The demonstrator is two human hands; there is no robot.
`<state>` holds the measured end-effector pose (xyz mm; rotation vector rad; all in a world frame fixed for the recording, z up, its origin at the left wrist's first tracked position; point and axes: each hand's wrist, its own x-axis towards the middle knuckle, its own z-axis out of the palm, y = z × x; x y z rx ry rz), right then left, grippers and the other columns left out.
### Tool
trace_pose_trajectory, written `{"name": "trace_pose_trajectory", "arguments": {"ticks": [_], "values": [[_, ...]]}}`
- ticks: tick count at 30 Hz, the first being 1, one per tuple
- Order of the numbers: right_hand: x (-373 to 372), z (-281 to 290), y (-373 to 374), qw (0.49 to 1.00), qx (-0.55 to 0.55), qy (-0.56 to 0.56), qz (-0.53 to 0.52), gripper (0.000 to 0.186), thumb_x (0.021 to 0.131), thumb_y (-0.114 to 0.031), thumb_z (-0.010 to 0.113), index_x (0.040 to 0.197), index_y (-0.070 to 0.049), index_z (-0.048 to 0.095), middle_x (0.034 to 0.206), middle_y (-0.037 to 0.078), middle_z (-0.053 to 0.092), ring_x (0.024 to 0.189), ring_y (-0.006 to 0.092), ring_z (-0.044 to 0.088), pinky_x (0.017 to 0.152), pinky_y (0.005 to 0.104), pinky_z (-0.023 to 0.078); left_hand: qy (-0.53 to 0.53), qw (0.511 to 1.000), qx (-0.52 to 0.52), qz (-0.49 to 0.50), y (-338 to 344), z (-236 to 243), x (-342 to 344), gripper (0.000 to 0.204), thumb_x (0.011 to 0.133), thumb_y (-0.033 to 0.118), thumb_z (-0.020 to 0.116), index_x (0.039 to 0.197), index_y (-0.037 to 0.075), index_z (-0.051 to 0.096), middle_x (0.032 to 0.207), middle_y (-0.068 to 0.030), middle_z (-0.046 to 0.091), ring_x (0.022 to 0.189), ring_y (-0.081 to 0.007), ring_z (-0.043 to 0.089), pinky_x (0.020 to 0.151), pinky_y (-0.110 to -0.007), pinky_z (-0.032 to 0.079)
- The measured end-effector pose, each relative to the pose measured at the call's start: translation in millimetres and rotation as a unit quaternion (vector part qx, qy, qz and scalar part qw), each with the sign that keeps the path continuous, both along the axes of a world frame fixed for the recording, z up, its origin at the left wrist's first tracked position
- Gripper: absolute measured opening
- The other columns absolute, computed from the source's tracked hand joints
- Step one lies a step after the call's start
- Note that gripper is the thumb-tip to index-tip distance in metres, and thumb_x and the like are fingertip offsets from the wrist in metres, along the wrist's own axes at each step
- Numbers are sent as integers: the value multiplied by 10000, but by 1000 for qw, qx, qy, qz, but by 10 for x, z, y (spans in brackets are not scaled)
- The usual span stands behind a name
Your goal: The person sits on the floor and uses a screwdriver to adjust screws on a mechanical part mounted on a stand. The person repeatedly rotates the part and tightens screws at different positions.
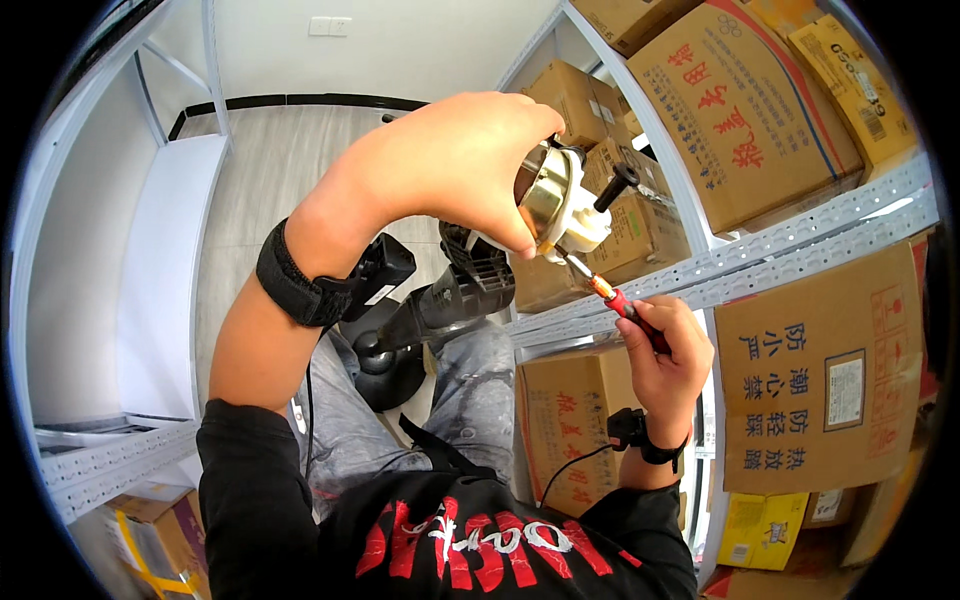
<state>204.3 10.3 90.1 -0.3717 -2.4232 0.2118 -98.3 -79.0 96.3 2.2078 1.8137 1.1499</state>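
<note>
My left hand (445, 160) is wrapped over a fan motor (548, 190), held up at an angle in front of me. The motor has a shiny metal body, a white plastic gear housing (582, 226) and a black knob (620, 180) sticking out to the right. In my right hand (675, 350) is a red and black screwdriver (622, 303), gripped by its handle. Its shaft points up and left, with the tip at the lower side of the white housing. Whether it sits in a screw I cannot tell. The motor's far side is hidden by my left hand.
A black plastic stand (440, 310) with a round base (388, 375) stands between my legs. On the right, metal shelving (760, 262) holds cardboard boxes (820, 370). A white shelf (165, 260) runs along the left. Both wrists wear black straps with devices; thin cables hang from them.
</note>
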Motion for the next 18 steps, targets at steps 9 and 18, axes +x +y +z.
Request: {"name": "trace_pose_trajectory", "arguments": {"ticks": [9,18], "values": [[2,-100,141,994,-104,-28,-2,307,763,1,848,993,-11,645,861,84,605,657,199,553,594,289,469,15,1000,16,15,-1,-18,2,889,572,303,926,1325,-24,584,1215,-205,672,1140,-387,654,972,-423,540],[-18,-69,122,994,-64,-88,21,285,795,17,816,1038,-7,669,887,104,656,723,259,623,651,338,503,18,1000,-5,16,1,12,9,897,566,306,933,1322,-27,584,1218,-206,672,1136,-387,656,964,-426,539]]}}
